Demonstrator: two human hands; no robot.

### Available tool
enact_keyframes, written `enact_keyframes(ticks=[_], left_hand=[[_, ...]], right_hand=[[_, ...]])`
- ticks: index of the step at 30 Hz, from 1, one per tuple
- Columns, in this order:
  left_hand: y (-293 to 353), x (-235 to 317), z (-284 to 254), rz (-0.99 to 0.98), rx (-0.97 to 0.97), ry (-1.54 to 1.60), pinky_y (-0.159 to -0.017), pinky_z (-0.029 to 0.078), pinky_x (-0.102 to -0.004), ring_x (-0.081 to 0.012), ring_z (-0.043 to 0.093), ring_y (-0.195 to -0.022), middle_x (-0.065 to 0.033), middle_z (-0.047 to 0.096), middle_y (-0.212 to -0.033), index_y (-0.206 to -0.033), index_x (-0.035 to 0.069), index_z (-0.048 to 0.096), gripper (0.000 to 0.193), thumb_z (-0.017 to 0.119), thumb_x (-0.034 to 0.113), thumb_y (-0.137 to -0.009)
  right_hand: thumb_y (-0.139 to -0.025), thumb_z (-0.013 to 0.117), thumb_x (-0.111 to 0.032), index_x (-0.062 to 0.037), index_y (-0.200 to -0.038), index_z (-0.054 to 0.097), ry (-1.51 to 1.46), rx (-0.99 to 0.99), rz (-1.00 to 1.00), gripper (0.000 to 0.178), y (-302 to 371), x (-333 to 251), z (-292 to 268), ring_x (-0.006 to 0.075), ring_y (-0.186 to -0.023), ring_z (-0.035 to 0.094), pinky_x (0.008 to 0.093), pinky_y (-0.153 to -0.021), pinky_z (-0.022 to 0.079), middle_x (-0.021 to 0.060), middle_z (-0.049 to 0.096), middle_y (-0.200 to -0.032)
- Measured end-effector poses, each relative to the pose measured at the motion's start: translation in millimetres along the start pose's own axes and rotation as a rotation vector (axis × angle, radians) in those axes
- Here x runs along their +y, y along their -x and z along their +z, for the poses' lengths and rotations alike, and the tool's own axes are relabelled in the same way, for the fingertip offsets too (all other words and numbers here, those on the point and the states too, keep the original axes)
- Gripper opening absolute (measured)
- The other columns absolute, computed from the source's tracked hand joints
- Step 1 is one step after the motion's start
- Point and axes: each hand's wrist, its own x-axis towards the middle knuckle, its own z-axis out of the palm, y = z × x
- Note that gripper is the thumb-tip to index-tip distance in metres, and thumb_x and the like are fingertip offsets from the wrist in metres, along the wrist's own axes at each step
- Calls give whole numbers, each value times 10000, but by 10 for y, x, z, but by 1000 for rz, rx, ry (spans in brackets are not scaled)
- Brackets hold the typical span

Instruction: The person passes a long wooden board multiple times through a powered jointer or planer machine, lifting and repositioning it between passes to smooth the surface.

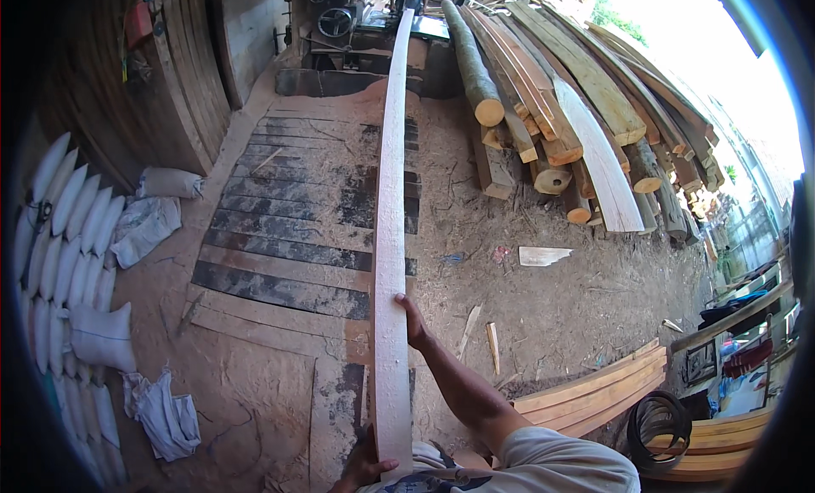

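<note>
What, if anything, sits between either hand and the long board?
Nothing visible: the right hand grips the long board at its right edge, the left hand at its near end.

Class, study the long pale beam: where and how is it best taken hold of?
Likely from the near end: left hand on the left edge close to that end, right hand further along the right edge. The beam runs long and narrow into the distance, so spaced holds should steady it better than one.
</note>
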Motion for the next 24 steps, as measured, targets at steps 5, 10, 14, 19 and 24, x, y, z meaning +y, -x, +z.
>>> enact_keyframes(ticks=[5,10,14,19,24], left_hand=[[-561,-115,-176,-87,-20,-11,-972,398,-399,-362,489,-1190,-241,459,-1303,-1437,55,107,1088,724,474,-645],[-1127,485,-351,-83,-65,81,-993,385,-392,-345,464,-1220,-254,371,-1379,-1460,47,-13,1190,734,467,-634],[-1479,593,-443,-3,-15,87,-1038,329,-388,-331,381,-1281,-228,327,-1405,-1458,28,60,1155,738,456,-626],[-1999,671,-522,87,79,58,-1074,267,-399,-294,293,-1330,-203,315,-1410,-1447,4,144,1118,752,413,-602],[-2592,1077,-738,9,30,365,-1087,234,-386,-258,260,-1341,-145,264,-1457,-1477,67,93,1138,763,308,-589]], right_hand=[[-803,529,-537,-25,-1173,508,-21,29,-29,632,-488,-398,-39,241,-887,565,378,-803,451,149,583,-1020],[-788,552,-549,-26,-1206,490,-58,33,46,672,-881,-805,-55,247,-903,560,377,-811,451,140,577,-1016],[-768,562,-574,-26,-1180,498,-53,46,51,688,-1180,-1087,-25,241,-879,555,373,-791,450,130,573,-989],[-754,559,-586,-15,-1175,497,-31,22,66,712,-1664,-1357,-169,245,-847,563,373,-760,460,142,577,-958],[-755,564,-562,-18,-1181,493,-69,-31,53,695,-2274,-1649,-281,253,-851,572,380,-765,467,145,579,-953]])
